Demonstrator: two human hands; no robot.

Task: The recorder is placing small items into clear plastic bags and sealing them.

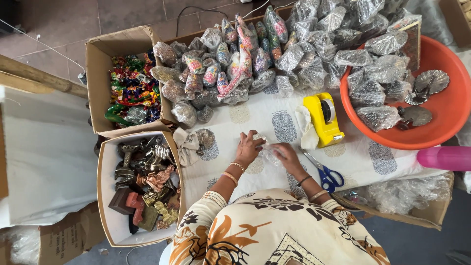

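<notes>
A small clear-wrapped item is held between both hands on the printed white cloth. The left hand is closed over its left end, the right hand is gripping its right end; fingers of both are curled onto the wrap. What lies inside the wrap cannot be told.

One yellow tape dispenser is noted just beyond the right hand, and one pair of blue-handled scissors beside the right wrist. One orange basin holds wrapped pieces and two unwrapped silver peacock-shaped pieces.

Two open cardboard boxes are counted at the left: one with colourful figures, one with metal figurines. The wrapped packets piled behind were too many to count.
</notes>
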